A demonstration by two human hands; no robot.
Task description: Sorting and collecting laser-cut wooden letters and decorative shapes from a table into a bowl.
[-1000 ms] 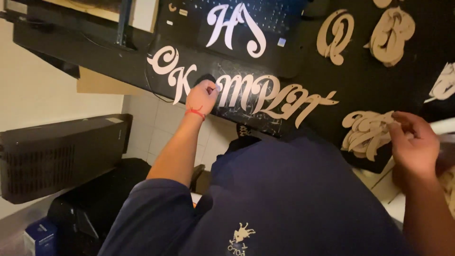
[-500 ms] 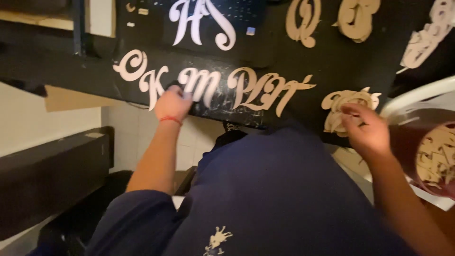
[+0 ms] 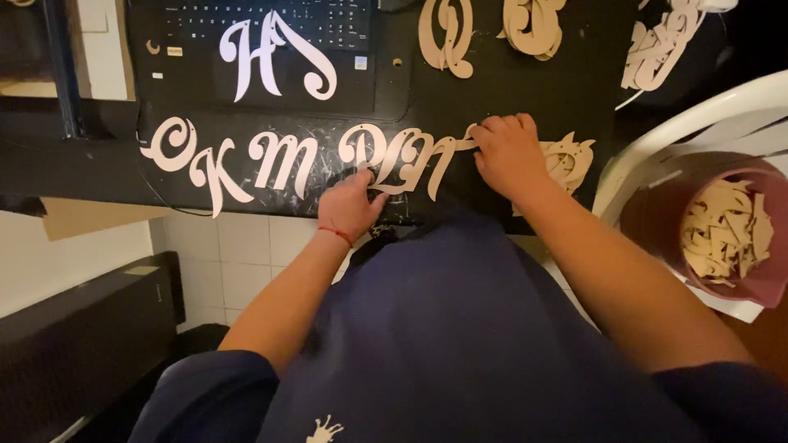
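Observation:
A row of pale wooden cut-out script letters [image 3: 279, 160] lies along the near edge of a black table [image 3: 98, 164]. My left hand [image 3: 353, 205], with a red thread at the wrist, pinches the lower edge of a cut-out letter [image 3: 386, 156] in the right half of the row. My right hand [image 3: 509, 156] rests with curled fingers on the right end of the same joined piece and hides its tip. An ornate tan cut-out [image 3: 574, 160] lies just right of that hand.
A dark keyboard [image 3: 328, 25] at the back carries a large white cut-out [image 3: 275, 61]. More tan cut-outs [image 3: 447, 37] lie beyond. A pink bucket [image 3: 648, 221] of wood scraps [image 3: 730, 230] sits on a white chair [image 3: 657, 139] at the right. A black box [image 3: 74, 328] stands at the lower left.
My right hand left the ornate cut-out and came left onto the end of the letter row. My left hand slid right along the row. The view shifted.

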